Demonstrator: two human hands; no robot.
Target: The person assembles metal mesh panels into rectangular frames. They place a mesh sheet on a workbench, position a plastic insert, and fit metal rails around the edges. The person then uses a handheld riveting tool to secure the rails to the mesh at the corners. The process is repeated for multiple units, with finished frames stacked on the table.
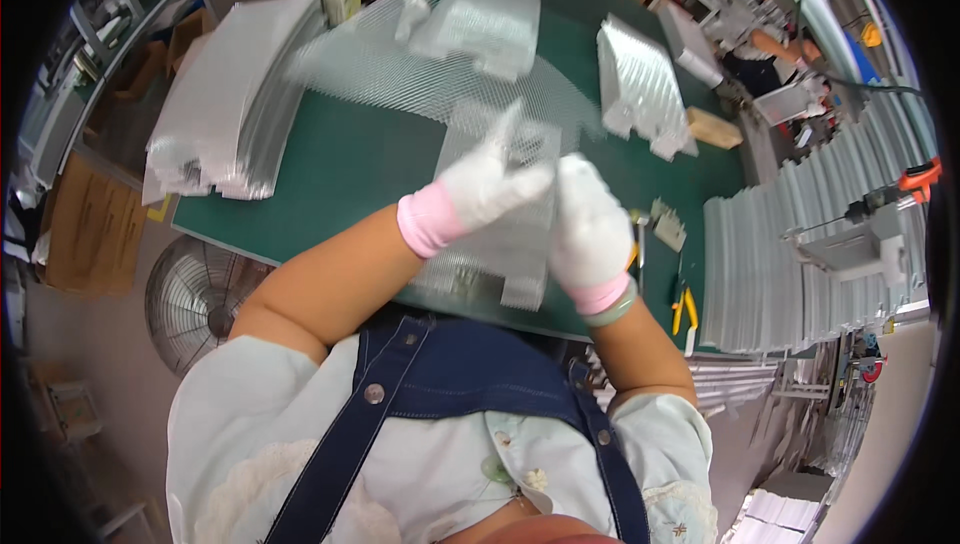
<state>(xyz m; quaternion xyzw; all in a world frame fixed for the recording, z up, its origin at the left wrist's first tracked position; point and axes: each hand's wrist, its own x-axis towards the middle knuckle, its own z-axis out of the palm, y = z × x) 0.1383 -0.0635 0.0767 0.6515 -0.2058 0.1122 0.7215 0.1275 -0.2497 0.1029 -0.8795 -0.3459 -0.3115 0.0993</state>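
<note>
My left hand [490,184], in a white glove with a pink cuff, is over a perforated metal sheet [455,254] at the near edge of the table. Its index finger and thumb stand apart, with nothing visible between them. Just to its right is my right hand [592,229], also gloved, above the sheet's right edge. The right fingers point away from me, close together and blurred, so their grip is unclear. Past both hands, a wide, curved mesh sheet [390,69] lies across the table, smeared in the picture. A silvery notched sheet [485,19] is behind it.
Tall stacks of metal panels [235,74] stand at the left. Another notched stack [640,84] is at the back right, beside a wooden block [714,128]. Yellow-handled pliers [685,312] lie near the right edge, before upright panels [765,264]. A floor fan [205,294] stands lower left.
</note>
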